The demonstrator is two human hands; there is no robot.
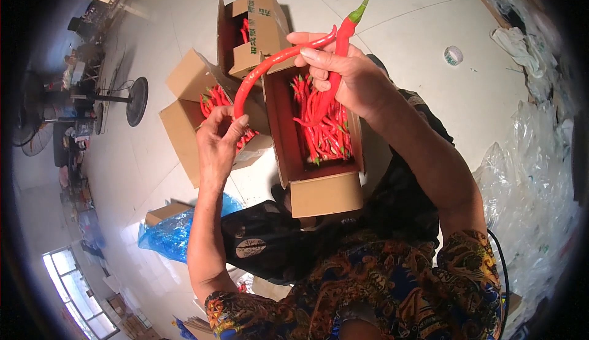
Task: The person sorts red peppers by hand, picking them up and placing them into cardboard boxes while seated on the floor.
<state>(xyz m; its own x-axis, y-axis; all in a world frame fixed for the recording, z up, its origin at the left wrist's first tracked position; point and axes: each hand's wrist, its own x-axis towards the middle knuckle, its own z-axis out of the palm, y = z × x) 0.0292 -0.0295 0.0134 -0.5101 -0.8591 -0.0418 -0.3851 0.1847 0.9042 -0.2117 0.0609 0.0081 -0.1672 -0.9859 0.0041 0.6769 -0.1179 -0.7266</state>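
Note:
My left hand [220, 138] pinches the lower end of a long curved red chili pepper [262, 67] between thumb and forefinger. The pepper's other end reaches my right hand [338, 66], whose thumb lies over it. My right hand also grips a second red chili pepper [343, 36] with a green stem pointing up and away. Below my hands, an open cardboard box [326, 197] holds many red chili peppers [322, 137]. To its left stands another open cardboard box [177, 128] with more red chilies, partly hidden by my left hand. A third cardboard box [269, 22], printed in green, also has chilies inside.
Blue plastic film [168, 236] lies by my left arm, beside a cardboard piece. Clear plastic bags [524, 188] are heaped at the right. A tape roll [453, 55] sits on the floor at the upper right. A pedestal fan [137, 101] is at the far left.

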